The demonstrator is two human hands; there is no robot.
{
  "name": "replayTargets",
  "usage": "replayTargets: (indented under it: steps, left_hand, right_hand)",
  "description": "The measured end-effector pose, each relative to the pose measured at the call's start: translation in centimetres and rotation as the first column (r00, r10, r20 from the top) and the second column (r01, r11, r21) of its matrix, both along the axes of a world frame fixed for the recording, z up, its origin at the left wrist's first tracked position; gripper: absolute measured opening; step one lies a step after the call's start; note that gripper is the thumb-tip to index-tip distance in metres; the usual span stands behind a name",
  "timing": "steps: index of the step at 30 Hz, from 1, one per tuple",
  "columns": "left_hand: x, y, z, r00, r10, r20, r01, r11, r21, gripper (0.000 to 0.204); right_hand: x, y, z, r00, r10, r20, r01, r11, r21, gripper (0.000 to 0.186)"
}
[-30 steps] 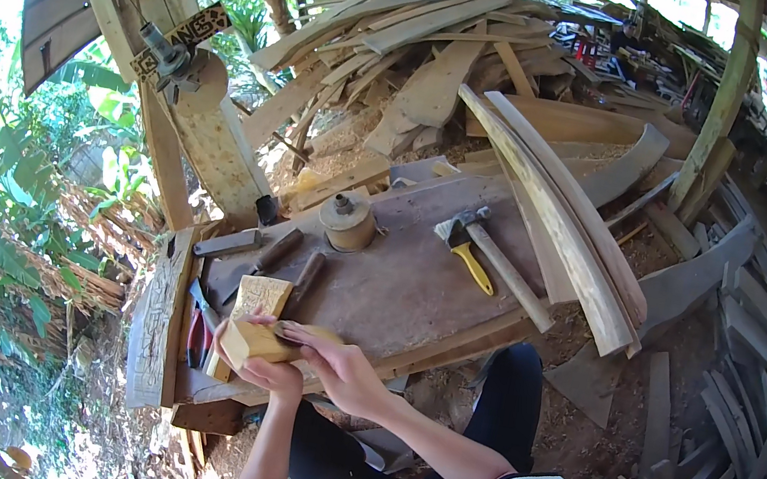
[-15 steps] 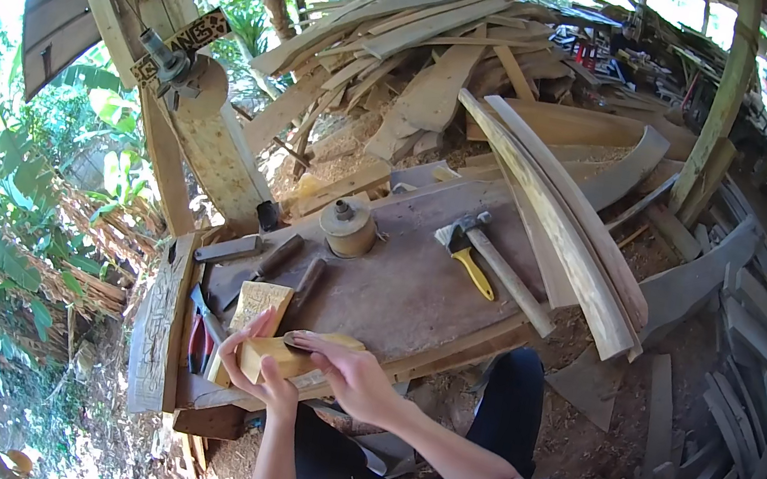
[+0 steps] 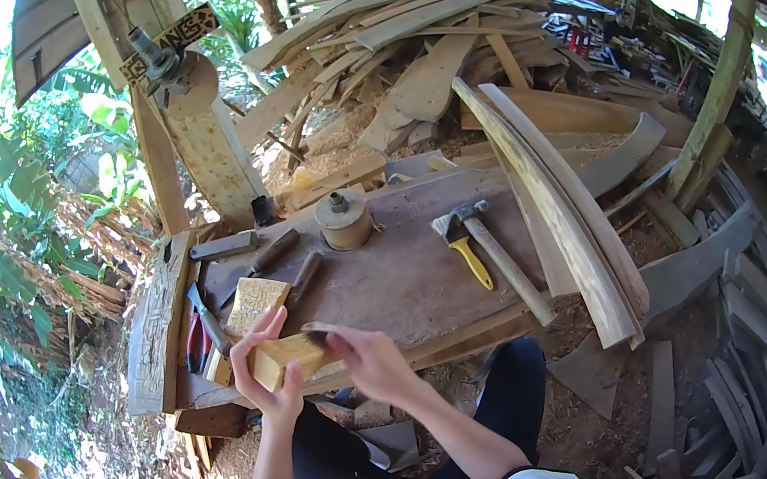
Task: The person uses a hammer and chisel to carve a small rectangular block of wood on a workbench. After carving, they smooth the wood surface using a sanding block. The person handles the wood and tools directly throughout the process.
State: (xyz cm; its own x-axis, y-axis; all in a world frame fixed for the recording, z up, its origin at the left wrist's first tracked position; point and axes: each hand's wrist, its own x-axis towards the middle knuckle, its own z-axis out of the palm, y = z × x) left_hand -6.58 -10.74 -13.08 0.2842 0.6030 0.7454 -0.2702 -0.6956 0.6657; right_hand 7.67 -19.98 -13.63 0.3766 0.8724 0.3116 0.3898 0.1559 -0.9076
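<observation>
- Where the workbench (image 3: 398, 273) meets the leaning post at its far left corner, a small dark sign (image 3: 174, 37) with pale lettering hangs tilted on the post; no packages show.
- At the near left edge of the workbench, the left hand (image 3: 264, 377) clasps a pale wooden block (image 3: 287, 360), fingers curled around its left end, thumb up along the side.
- Over the block's right end, the right hand (image 3: 373, 360) has its fingers bent and closed on a small dark tool (image 3: 319, 333), whose tip touches the block's top.
- Just behind the block, a carved wooden piece (image 3: 253, 304) lies flat on the workbench.
- Further back on the workbench sit a round tin (image 3: 343, 220) and a hammer with a yellow handle (image 3: 464, 246).
</observation>
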Motion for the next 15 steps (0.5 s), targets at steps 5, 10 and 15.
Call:
replayTargets:
  steps: [5,10,15]
  left_hand:
    - [0.6,-0.5,0.0,0.999,-0.037,0.027,0.036,0.999,0.041,0.044]
    - [-0.1,0.1,-0.4,1.0,0.01,0.0,-0.01,0.999,0.044,0.051]
    - [0.3,-0.4,0.0,1.0,-0.004,-0.001,0.004,0.997,0.075,0.046]
  right_hand:
    - [-0.2,-0.6,-0.7,0.998,0.009,-0.056,-0.003,0.995,0.098,0.026]
    - [-1.1,-1.4,1.9,0.998,0.051,-0.032,-0.047,0.994,0.102,0.03]
    - [-0.1,-0.9,-0.9,0.995,-0.005,-0.101,0.011,0.998,0.057,0.03]
